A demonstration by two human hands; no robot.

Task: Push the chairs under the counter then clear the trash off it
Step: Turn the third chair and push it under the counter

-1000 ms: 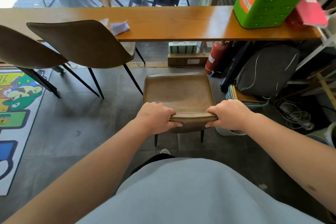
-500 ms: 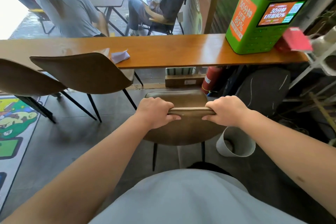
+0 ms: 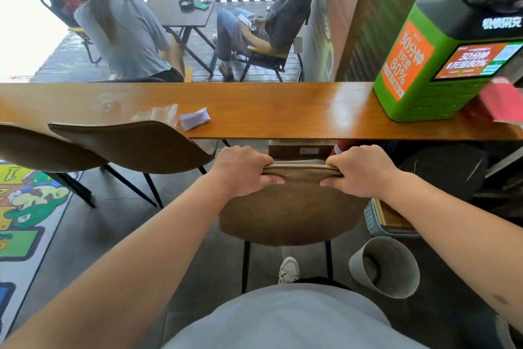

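Note:
A brown chair [image 3: 291, 210] stands in front of me, its seat mostly under the wooden counter [image 3: 283, 111]. My left hand [image 3: 240, 170] and my right hand [image 3: 362, 170] both grip the top edge of its backrest. Two more brown chairs [image 3: 130, 144] [image 3: 36, 150] stand to the left, their backs against the counter's edge. On the counter lie a crumpled white paper [image 3: 195, 119] and a piece of tan paper [image 3: 158, 116], partly hidden behind the middle chair's back.
A green charging kiosk [image 3: 430, 71] and a red packet [image 3: 498, 102] stand at the counter's right end. On the floor to the right are a grey bin [image 3: 387, 266], a blue basket [image 3: 379, 221] and a dark bag [image 3: 444, 170]. A colourful mat [image 3: 22, 212] lies left. People sit beyond the glass.
Both hands have pushed the chair forward, so its seat has slid under the counter. My view has risen and moved closer to the counter.

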